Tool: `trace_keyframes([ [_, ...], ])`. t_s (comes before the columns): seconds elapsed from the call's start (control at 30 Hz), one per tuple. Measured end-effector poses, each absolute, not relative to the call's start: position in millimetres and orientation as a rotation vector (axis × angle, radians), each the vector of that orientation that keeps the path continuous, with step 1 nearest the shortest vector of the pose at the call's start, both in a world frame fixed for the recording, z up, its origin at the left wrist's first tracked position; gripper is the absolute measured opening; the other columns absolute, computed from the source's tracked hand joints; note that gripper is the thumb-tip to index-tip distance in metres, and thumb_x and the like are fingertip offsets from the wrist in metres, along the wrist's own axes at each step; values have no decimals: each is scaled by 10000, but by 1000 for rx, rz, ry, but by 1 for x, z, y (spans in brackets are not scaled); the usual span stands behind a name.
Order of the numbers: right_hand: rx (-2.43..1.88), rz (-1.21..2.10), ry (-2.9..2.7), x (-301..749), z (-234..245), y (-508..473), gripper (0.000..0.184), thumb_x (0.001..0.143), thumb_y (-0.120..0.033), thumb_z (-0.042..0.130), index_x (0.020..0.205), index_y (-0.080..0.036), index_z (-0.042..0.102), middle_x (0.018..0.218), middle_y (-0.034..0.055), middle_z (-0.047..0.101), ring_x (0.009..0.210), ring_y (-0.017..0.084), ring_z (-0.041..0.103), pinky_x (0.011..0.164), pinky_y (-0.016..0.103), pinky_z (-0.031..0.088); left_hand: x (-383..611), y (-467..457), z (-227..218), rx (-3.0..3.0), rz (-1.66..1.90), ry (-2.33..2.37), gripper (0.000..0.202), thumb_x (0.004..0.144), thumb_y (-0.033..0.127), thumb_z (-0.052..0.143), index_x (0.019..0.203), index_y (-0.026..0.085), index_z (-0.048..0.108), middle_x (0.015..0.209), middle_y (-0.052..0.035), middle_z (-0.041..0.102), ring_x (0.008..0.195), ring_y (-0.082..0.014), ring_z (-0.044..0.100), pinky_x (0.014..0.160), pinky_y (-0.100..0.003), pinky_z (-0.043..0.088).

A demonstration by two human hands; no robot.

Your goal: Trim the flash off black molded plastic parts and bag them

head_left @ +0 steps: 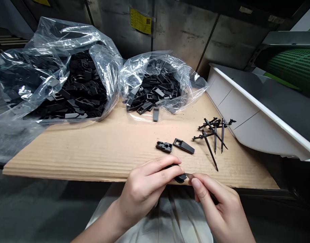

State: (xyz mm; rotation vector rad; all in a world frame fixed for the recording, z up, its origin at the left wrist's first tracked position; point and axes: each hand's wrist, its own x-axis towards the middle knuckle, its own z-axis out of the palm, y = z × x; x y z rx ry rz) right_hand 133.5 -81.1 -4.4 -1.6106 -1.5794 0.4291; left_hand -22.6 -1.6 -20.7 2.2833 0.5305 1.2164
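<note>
My left hand (149,182) grips a small black plastic part (180,178) at the front edge of the cardboard; its rounded end pokes out past my fingers. Pinched in my right hand (213,199) is a thin, pointed blade (189,176), its tip at the rounded end of that part. The blade's handle is mostly hidden by my fingers. Just beyond my hands lie a black clip-like piece (164,146) and a flat black tapered piece with a square hole (184,146). To their right rests a small pile of black plastic sprues (213,133).
Cardboard (94,148) covers the worktop. At the back stand a large clear bag (104,60) and a smaller clear bag (134,72), both full of black parts. A loose tapered piece (156,114) lies before the smaller one. A white bin (248,108) borders the right side.
</note>
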Motion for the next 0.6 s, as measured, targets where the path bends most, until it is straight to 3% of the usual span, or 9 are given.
trace_keyframes([
  [0.13, -1602, 688, -1630, 143, 3, -78, 182, 862, -252, 433, 744, -213, 565, 592, -52, 526, 510, 68, 470, 481, 147, 350, -24, -1, -21, 2255, 1193, 490, 255, 808, 1, 484, 986, 124, 619, 1055, -99, 628, 969, -141, 585, 843, -182, 447],
  [0.33, -1519, 1300, -1735, 165, 21, -65, 313, 861, -353, 420, 647, -169, 555, 508, -51, 411, 475, 66, 374, 435, 173, 291, -23, 1, -19, 2239, 1128, 428, 256, 821, 11, 470, 981, 133, 628, 1046, -81, 633, 960, -125, 591, 841, -157, 436],
  [0.43, -1417, 1609, -1647, 167, 23, -71, 283, 824, -361, 488, 682, -161, 629, 526, -38, 472, 464, 58, 411, 442, 164, 330, -23, 1, -16, 2196, 1114, 486, 227, 806, 31, 515, 971, 132, 633, 1033, -76, 639, 953, -138, 594, 839, -168, 439],
  [0.5, -1449, 1539, -1544, 165, 19, -79, 235, 808, -350, 521, 717, -181, 657, 548, -31, 520, 472, 64, 464, 454, 160, 372, -22, 1, -12, 2153, 1089, 528, 216, 799, 52, 537, 977, 137, 627, 999, -64, 650, 941, -149, 597, 834, -180, 442],
  [0.6, -1505, 940, -1554, 159, 9, -88, 118, 817, -248, 527, 827, -234, 644, 656, -16, 614, 562, 93, 568, 504, 165, 434, -21, 1, -7, 2069, 1008, 607, 192, 836, 103, 499, 980, 142, 620, 921, -39, 662, 857, -136, 612, 759, -166, 452],
])
